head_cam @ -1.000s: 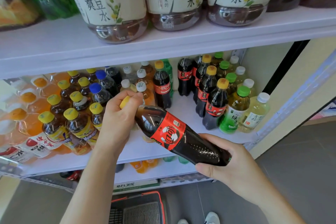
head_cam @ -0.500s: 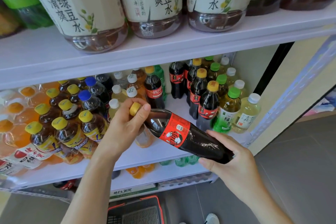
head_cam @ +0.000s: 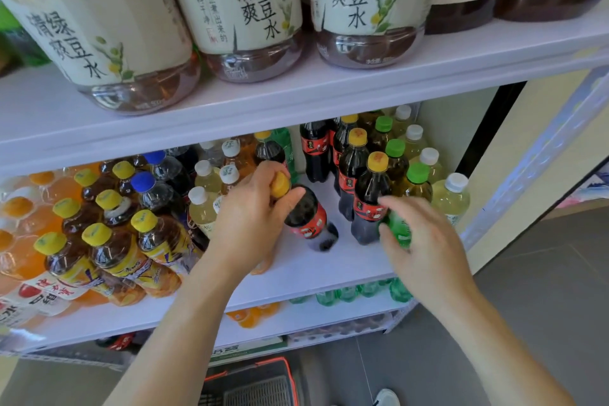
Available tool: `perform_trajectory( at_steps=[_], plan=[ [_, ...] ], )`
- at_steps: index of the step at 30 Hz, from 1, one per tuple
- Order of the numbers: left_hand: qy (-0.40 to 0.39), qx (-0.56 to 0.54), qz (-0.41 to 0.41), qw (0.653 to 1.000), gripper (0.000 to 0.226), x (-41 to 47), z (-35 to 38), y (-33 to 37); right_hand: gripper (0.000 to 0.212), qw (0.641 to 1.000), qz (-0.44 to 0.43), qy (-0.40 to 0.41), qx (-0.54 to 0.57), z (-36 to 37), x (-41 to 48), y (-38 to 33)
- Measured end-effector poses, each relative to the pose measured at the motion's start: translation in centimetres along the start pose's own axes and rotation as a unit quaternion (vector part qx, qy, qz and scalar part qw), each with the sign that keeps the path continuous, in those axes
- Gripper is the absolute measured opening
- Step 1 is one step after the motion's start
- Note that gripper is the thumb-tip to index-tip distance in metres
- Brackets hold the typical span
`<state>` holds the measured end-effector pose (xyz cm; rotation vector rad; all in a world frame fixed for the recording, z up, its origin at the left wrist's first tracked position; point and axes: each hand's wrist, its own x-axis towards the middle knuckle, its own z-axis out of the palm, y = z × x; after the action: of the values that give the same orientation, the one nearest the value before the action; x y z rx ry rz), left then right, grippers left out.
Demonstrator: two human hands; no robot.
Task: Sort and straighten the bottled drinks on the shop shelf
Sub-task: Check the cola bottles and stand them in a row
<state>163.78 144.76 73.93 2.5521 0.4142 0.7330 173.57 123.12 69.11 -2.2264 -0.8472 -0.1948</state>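
Lining the upper shelf (head_cam: 296,99) across the top of the frame, the large bottles (head_cam: 250,10) wear cream labels printed in dark characters, 清爽绿豆水, beside a small sprig of yellow and green. A red tag at upper left shows the character 在. The two dark bottles (head_cam: 468,3) at upper right show only 水.

On the middle shelf (head_cam: 329,270), the cola bottle (head_cam: 309,217) stands at centre frame, tilted, with its yellow cap towards the upper left and its base low over the white board. Blur hides whether the base touches. Its red label carries a round dark mark, and the writing is too smeared to read. Just right of it runs a row of like cola bottles (head_cam: 372,198) with yellow caps and red labels, then green-capped tea bottles (head_cam: 417,175) and pale white-capped bottles (head_cam: 451,194). Left of centre stand brown yellow-capped bottles (head_cam: 108,247) with yellow labels.

The left hand (head_cam: 250,217) reaches in from lower centre, with its fingers and thumb curled round the cola bottle's cap and neck. The right hand (head_cam: 425,241) comes from lower right, its fingers bent at a green label (head_cam: 400,227) low in the front row. Motion blur leaves it unclear whether the hand grasps that bottle or only brushes it.
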Motion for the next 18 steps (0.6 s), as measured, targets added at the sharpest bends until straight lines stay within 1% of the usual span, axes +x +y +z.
perform_trajectory(
  at_steps=[2, 4, 7, 11, 15, 18],
  plan=[
    [-0.007, 0.01, -0.014, 1.0, 0.029, 1.2, 1.5, -0.6, 0.037, 0.998, -0.017, 0.043, -0.033, -0.4, 1.7, 0.6],
    [-0.011, 0.025, -0.021, 0.999, 0.029, 2.6, 3.1, -1.4, 0.042, 0.995, -0.038, 0.06, -0.066, -0.4, 3.3, 1.1],
    [-0.011, 0.038, -0.029, 0.999, 0.03, 5.0, 5.4, -2.2, 0.051, 0.991, -0.063, 0.035, -0.112, 0.1, 4.7, 1.4],
    [-0.014, 0.05, -0.033, 0.998, 0.03, 8.0, 7.8, -2.5, 0.054, 0.985, -0.089, -0.002, -0.145, 0.8, 5.8, 1.4],
    [-0.044, 0.053, -0.042, 0.997, 0.032, 10.5, 9.6, -1.8, 0.057, 0.993, -0.064, -0.01, -0.101, 1.3, 6.0, 1.5],
    [-0.05, 0.052, -0.07, 0.995, 0.033, 12.1, 10.3, -1.1, 0.064, 0.997, -0.053, -0.026, -0.049, 2.1, 5.8, 2.1]
  ],
)
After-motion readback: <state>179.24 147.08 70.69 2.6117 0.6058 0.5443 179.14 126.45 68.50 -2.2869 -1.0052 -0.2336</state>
